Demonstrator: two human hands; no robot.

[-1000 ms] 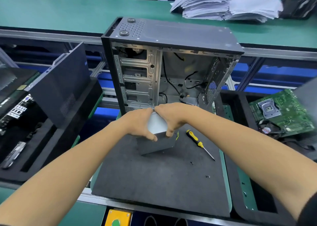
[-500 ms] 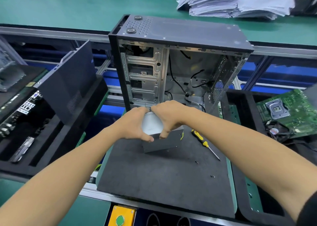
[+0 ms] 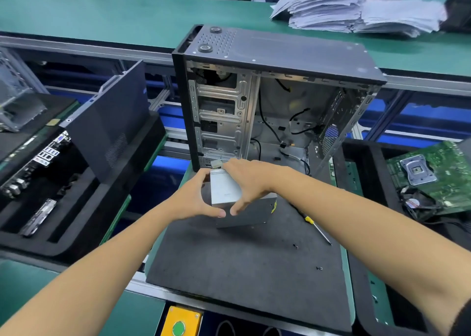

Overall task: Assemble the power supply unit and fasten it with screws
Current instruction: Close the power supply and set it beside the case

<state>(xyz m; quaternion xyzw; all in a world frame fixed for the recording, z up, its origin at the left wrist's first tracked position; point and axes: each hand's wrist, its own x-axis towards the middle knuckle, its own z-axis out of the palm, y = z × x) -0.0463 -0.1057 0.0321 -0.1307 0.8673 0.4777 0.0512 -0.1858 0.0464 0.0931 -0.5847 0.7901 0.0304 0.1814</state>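
A grey metal power supply unit (image 3: pixel 225 190) is held just above the black foam mat (image 3: pixel 244 261), in front of the open computer case (image 3: pixel 275 62). My left hand (image 3: pixel 196 198) grips its left side, thumb underneath the near corner. My right hand (image 3: pixel 248 182) grips its top and right side, fingers curled down over the near edge. A white connector sticks up behind the unit. A yellow-handled screwdriver (image 3: pixel 317 228) lies on the mat to the right. Two small dark screws (image 3: pixel 295 246) (image 3: pixel 319 268) lie on the mat nearby.
A black side panel (image 3: pixel 112 124) leans in the left foam tray, beside a motherboard back plate (image 3: pixel 46 154). A green motherboard (image 3: pixel 430 172) sits in the right tray. Paper stacks (image 3: pixel 351 6) lie on the far green bench. A yellow button box (image 3: pixel 179 323) is at the near edge.
Both hands have lifted the power supply unit a little and tilted it more upright, so more of its light grey top face shows. The view has shifted slightly left.
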